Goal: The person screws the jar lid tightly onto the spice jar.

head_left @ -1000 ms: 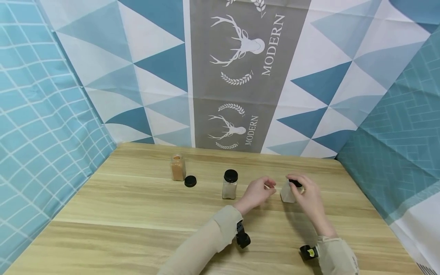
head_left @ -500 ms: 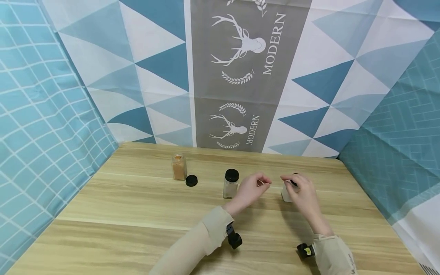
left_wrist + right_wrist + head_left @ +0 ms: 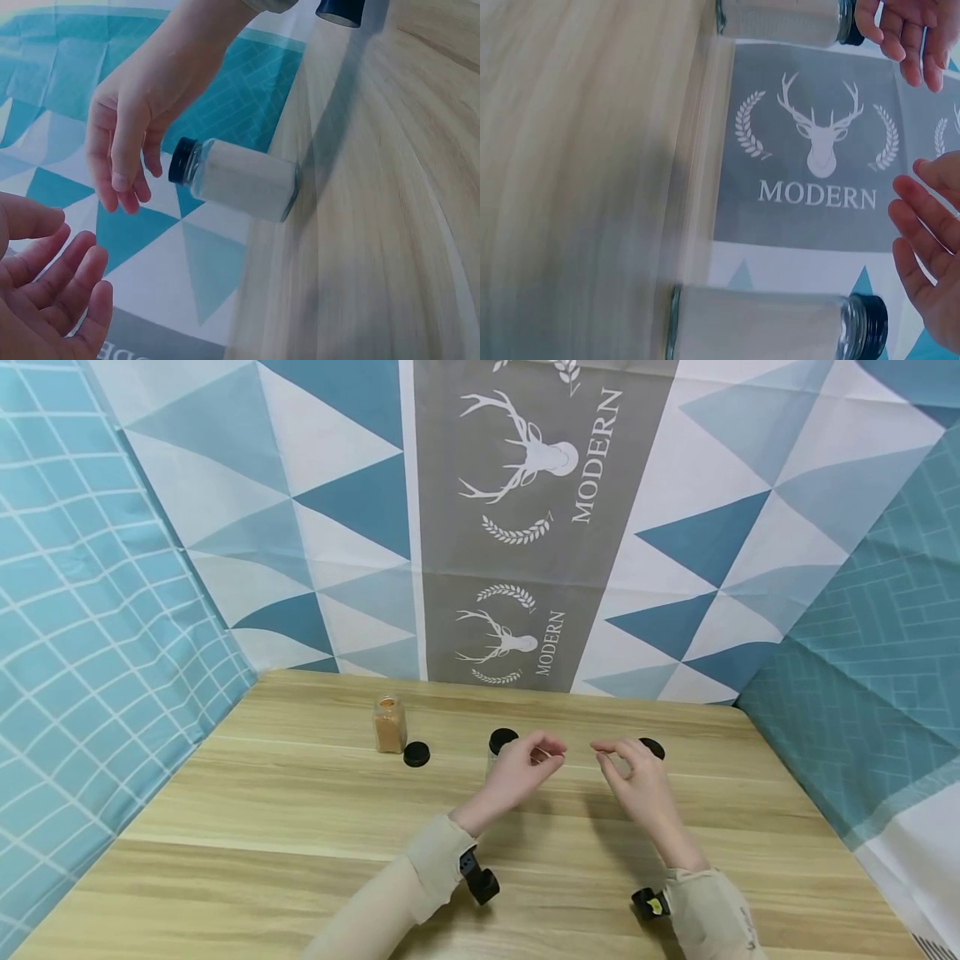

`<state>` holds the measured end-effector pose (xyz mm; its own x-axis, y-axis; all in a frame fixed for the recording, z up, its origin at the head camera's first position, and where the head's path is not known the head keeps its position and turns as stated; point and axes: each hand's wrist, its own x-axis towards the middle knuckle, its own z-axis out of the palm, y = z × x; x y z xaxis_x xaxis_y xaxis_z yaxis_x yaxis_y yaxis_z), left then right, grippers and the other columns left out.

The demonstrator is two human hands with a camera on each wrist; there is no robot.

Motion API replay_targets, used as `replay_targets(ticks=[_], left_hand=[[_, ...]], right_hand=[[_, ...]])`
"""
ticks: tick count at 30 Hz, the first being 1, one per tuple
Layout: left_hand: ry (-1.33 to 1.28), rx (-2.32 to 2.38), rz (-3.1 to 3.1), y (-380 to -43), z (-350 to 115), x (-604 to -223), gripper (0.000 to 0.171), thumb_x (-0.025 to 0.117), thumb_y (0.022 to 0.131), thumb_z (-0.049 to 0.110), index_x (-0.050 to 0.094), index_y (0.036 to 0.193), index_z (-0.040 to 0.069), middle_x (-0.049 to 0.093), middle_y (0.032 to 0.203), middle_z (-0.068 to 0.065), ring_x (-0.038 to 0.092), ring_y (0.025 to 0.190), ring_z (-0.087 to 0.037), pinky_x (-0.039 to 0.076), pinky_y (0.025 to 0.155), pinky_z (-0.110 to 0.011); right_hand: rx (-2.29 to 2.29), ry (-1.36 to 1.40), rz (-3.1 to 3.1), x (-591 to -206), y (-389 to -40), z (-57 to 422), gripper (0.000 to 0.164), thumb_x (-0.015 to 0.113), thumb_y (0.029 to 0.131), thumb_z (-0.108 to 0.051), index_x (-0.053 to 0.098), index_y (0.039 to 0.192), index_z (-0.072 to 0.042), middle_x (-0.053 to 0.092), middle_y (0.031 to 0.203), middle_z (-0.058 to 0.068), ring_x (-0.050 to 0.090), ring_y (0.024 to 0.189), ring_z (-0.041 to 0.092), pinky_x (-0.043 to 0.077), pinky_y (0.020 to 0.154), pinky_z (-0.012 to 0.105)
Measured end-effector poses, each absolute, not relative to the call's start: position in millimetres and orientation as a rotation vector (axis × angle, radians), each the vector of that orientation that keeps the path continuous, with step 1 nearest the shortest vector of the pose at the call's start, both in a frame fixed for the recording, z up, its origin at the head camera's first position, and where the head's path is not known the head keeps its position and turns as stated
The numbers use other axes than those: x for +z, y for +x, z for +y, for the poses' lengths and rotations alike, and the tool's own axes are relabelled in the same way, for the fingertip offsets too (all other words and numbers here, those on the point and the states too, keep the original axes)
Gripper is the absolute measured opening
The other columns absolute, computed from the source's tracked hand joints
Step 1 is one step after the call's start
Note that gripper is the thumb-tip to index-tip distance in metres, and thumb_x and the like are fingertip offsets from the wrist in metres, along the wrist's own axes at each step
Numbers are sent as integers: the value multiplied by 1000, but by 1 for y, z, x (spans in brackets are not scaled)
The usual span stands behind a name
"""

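Observation:
In the head view my left hand (image 3: 519, 770) hovers with loosely bent fingers and partly covers the middle jar (image 3: 503, 740), whose black lid shows. My right hand (image 3: 639, 785), fingers relaxed, hangs just left of the right jar's black lid (image 3: 654, 747) and hides most of that jar. Both hands are bare of any object, their fingertips facing each other across a gap. Seen from the left wrist, the right jar (image 3: 244, 180) is a capped glass jar full of white contents. The right wrist view shows the middle jar (image 3: 780, 19) close to my left fingers.
Farther left stands an uncapped glass jar (image 3: 390, 731) of orange powder, with a loose black lid (image 3: 416, 754) lying beside it. The wooden table (image 3: 262, 810) ends at a patterned cloth backdrop (image 3: 360, 610), with blue cloth on both sides.
My right hand has left the right jar's lid and moved left. My left hand has also shifted left, now in front of the middle jar. The jars stay put.

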<state>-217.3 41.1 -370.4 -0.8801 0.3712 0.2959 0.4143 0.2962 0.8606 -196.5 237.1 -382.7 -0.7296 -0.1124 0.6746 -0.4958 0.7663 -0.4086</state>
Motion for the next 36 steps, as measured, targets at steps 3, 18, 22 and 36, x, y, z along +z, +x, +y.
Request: replay_targets(ticks=[3,18,22,36], left_hand=[[-743,-1702,-2484,-217,34,-370,14,60,87,15,63,100,10,66,93,0,58,77,-9,47,69,-21],[-714,-1665,-2482,-212,6,-366,13,60,87,14,63,98,7,63,88,0,53,70,-9,45,61,-20],[-722,-1607,-2483,-212,0,-366,12,59,87,13,62,99,9,63,87,0,55,72,-9,46,64,-20],[-598,-1539,-2447,-216,-31,-371,12,61,86,12,62,97,8,63,85,-1,55,71,-9,46,63,-21]], right_hand=[[775,477,-2303,-382,-198,232,17,67,80,-6,69,96,-12,67,91,2,58,89,19,43,76,37],[770,576,-2299,-384,-204,207,17,66,81,-7,69,95,-15,67,93,0,59,92,19,44,82,38],[783,614,-2294,-383,-206,201,17,66,81,-7,69,96,-14,67,94,0,59,92,19,45,82,38],[705,739,-2260,-376,-213,179,13,66,81,-9,68,94,-11,68,91,1,61,89,20,45,82,39]])
